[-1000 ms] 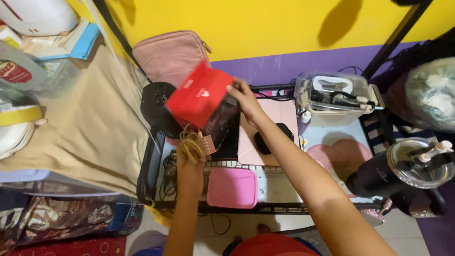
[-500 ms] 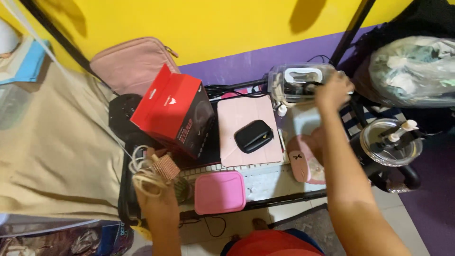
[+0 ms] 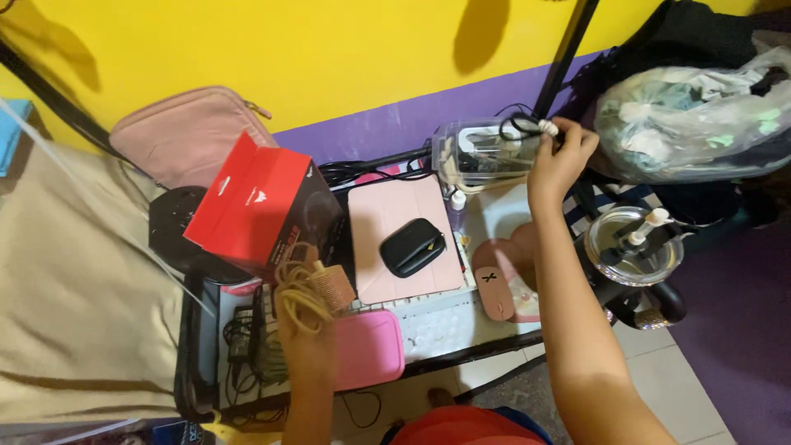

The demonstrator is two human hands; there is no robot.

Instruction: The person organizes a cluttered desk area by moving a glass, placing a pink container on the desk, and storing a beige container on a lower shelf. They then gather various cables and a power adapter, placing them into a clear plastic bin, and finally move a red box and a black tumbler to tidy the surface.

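**Cord in one hand, cable in the other**

Our left hand (image 3: 306, 330) grips a coiled tan cord (image 3: 306, 288) at 6 o'clock of the red box (image 3: 255, 206). Our right hand (image 3: 559, 156) pinches a black cable (image 3: 519, 124) over the clear bin (image 3: 482, 156), at 2 o'clock of the pink tablet (image 3: 395, 235).

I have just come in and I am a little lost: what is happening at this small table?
A person stands over a cluttered table. The left hand holds a coiled yellowish cord beside a red box. The right hand grips a cable plug at a clear plastic container near the wall.
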